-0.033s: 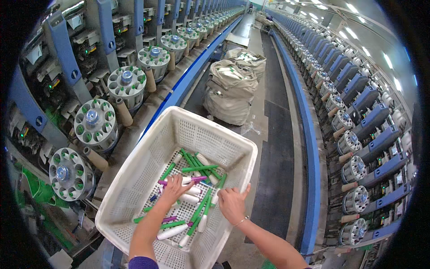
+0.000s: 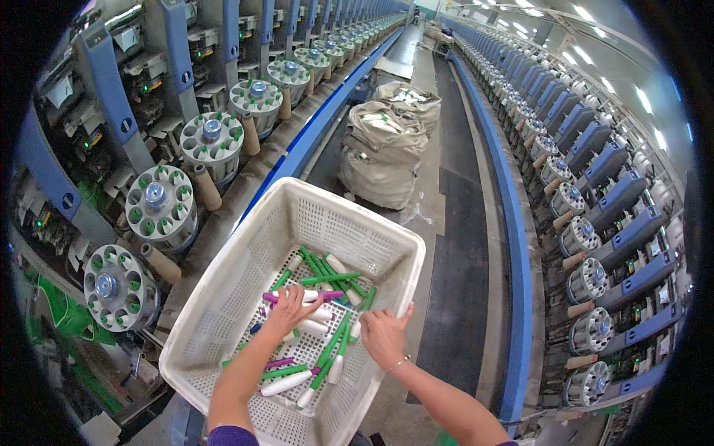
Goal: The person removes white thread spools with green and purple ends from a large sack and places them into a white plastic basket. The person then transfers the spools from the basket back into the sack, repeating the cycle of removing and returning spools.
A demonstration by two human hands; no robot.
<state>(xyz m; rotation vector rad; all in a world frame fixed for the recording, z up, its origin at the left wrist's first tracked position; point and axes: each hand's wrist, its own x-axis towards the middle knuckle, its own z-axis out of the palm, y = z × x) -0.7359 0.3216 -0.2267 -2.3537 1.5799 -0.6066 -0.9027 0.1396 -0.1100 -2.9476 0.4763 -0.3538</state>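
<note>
A white perforated plastic basket point(image 2: 349, 204) stands before me, its bottom strewn with yarn bobbins on green or purple tubes. My left hand point(image 2: 288, 312) reaches down inside, its fingers spread over white yarn bobbins and touching one with a purple tube point(image 2: 331, 296). At the basket's right side, my right hand point(image 2: 384, 338) has its fingers curled beside a green-tubed bobbin point(image 2: 355, 328), with the little finger stretched out by the rim. Its closed fingertips hide whatever they pinch. Nearer to me lies a white bobbin with a green tube point(image 2: 286, 383).
Two large cloth sacks point(image 2: 379, 175) full of bobbins stand in the aisle beyond the basket. Winding machines line both sides, with round bobbin magazines point(image 2: 121, 290) close on the left. A blue rail point(image 2: 513, 297) runs along the right, beside a dark floor strip point(image 2: 457, 297).
My left hand has shifted very slightly to the left over the bobbins. The right hand stays at the basket's right side.
</note>
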